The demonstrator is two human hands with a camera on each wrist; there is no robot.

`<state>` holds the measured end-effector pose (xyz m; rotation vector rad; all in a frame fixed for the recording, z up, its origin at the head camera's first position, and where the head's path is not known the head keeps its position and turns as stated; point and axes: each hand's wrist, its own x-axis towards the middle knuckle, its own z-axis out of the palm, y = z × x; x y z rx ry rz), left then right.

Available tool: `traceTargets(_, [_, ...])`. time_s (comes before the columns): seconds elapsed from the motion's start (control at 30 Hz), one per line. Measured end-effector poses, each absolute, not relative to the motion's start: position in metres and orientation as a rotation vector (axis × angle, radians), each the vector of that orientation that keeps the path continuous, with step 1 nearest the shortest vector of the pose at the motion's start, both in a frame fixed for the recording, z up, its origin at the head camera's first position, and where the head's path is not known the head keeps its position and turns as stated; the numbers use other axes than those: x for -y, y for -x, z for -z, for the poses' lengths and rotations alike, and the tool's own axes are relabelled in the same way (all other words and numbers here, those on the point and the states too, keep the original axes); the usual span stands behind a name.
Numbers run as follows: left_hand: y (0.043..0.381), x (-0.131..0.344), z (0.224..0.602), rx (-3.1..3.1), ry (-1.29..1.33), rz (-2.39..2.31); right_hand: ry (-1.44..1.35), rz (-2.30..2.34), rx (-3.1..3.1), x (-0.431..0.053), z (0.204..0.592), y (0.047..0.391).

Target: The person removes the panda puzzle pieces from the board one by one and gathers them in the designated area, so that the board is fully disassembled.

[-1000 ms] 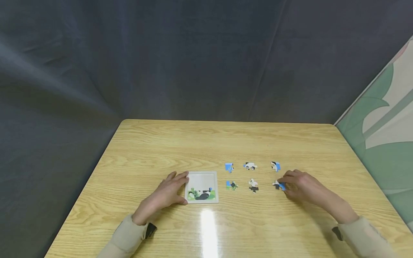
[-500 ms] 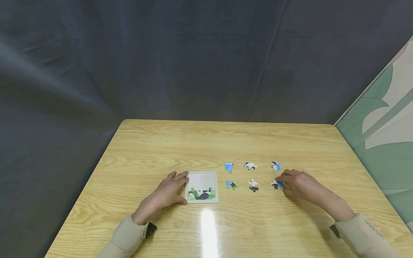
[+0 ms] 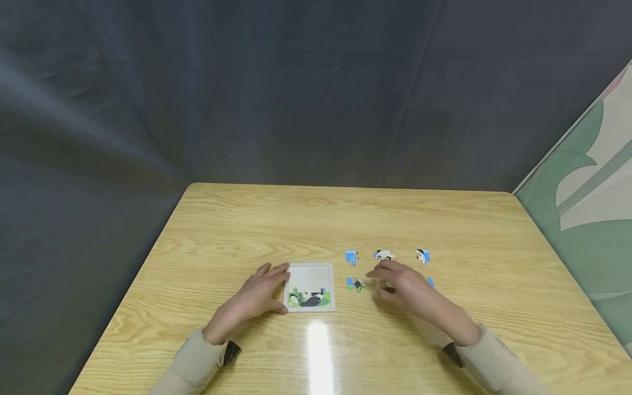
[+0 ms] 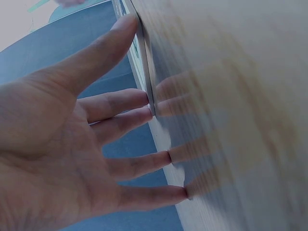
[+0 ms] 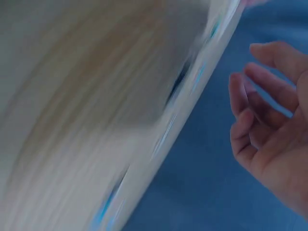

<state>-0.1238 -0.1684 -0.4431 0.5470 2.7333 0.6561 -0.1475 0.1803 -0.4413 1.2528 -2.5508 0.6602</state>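
Note:
A square white-rimmed puzzle tray (image 3: 309,264) lies on the table, its lower part filled with joined panda-picture pieces. My left hand (image 3: 257,293) rests at the tray's left edge with fingers spread; in the left wrist view, the thumb and fingertips touch the rim and table. My right hand (image 3: 407,288), blurred, hovers over the loose jigsaw pieces, near a green-and-blue piece (image 3: 354,284). Nothing shows between its loosely bent fingers in the right wrist view. It partly covers the black-and-white middle piece. At its right, a piece with a blue part (image 3: 430,282) shows behind the hand.
Along the back row lie a blue piece (image 3: 351,257), a panda-face piece (image 3: 383,254) and a blue, white and black piece (image 3: 423,255). The wooden table (image 3: 276,219) ends at a dark curtain (image 3: 306,93), with a leaf-patterned panel (image 3: 592,208) on the right.
My right hand has left the front-right piece, which it was touching, and moved left over the middle pieces. The left hand stays at the tray.

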Motion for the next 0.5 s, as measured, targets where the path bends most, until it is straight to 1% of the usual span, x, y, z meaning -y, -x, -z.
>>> traceTargets(0.17, [0.124,0.169,0.445,-2.741,-0.546,-0.65,-1.36,-0.736,2.586,-0.11,0.442,0.139])
traceTargets(0.27, [0.125,0.169,0.445,-2.748,-0.553,-0.65,-1.378,-0.718,2.637,-0.078,0.443,0.136])
traceTargets(0.37, [0.125,0.169,0.445,-2.74,-0.555,-0.66,-1.35,-0.658,2.701,-0.057,0.446,0.135])
traceTargets(0.5, [0.125,0.169,0.444,-2.728,-0.545,-0.665,-1.3,-0.564,2.761,-0.045,0.451,0.134])
